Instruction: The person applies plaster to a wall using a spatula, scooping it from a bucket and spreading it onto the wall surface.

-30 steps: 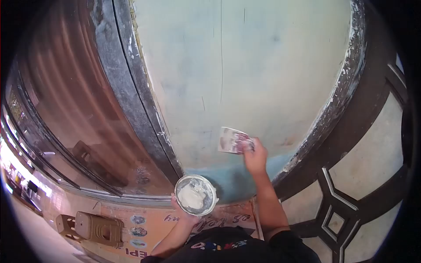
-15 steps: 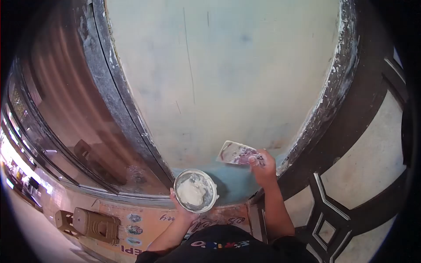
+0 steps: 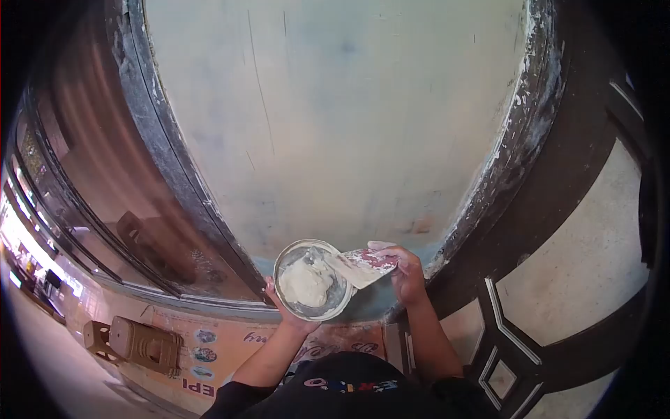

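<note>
My left hand [image 3: 296,320] is wrapped round the side and underside of a round tub [image 3: 307,312], tilted so its inside faces me. A mound of off-white putty [image 3: 306,285] lies in it, with smears on the inner wall. In my right hand [image 3: 407,276] is a flat putty scraper [image 3: 370,265], reddish under whitish smears. Its blade reaches over the tub's right rim, near the putty. Whitish residue coats some of my right fingers. Both hands are low in front of the pale wall panel [image 3: 335,146].
Worn, paint-flecked frames [image 3: 164,133] border the panel on both sides. A dark door with pale insets [image 3: 572,258] stands at right. Brown plastic stools [image 3: 146,343] sit lower left, beside a printed orange sheet [image 3: 209,335] on the floor. Glazed panes curve along the left.
My right hand has brought the scraper down and left from in front of the wall to the tub's rim. The tub has risen slightly, and the view has shifted a little.
</note>
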Demonstrator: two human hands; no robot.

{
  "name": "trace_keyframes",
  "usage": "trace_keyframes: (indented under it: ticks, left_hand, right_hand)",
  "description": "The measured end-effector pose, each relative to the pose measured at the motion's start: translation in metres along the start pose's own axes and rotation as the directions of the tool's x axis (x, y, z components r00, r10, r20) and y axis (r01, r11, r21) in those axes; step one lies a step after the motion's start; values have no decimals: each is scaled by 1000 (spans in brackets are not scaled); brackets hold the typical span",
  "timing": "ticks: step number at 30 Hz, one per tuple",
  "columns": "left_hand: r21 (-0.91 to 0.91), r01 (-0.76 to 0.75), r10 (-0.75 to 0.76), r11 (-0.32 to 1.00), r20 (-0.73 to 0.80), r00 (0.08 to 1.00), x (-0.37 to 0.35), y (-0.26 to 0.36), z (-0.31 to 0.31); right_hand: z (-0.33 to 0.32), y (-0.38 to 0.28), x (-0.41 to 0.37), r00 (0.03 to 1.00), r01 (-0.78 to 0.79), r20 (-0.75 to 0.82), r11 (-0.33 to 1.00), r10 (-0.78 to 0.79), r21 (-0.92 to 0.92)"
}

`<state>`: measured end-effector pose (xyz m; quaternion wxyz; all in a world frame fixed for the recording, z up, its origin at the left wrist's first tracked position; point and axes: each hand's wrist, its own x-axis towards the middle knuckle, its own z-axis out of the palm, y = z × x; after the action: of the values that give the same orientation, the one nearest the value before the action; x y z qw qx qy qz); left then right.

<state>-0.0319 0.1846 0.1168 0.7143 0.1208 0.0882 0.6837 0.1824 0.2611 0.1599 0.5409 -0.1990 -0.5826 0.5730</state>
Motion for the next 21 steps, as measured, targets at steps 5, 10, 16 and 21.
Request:
trace_keyframes:
  ticks: [5,10,16,21]
  left_hand:
    - [-5,-23,23,1000,-28,999,1,-16,6]
    - [35,-7,11,999,-113,994,-2,-29,7]
    - [-41,18,-19,999,-23,1000,-9,-25,0]
    - [-52,-15,15,999,13,1000,-18,-8,-7]
  right_hand:
    - [-18,14,-3,992,-98,-71,992,104,84]
    - [-15,12,-1,960,-51,-274,999,52,11]
    - [12,-26,21,938,48,-347,988,4,144]
    - [25,-4,34,968,18,-250,982,30,188]
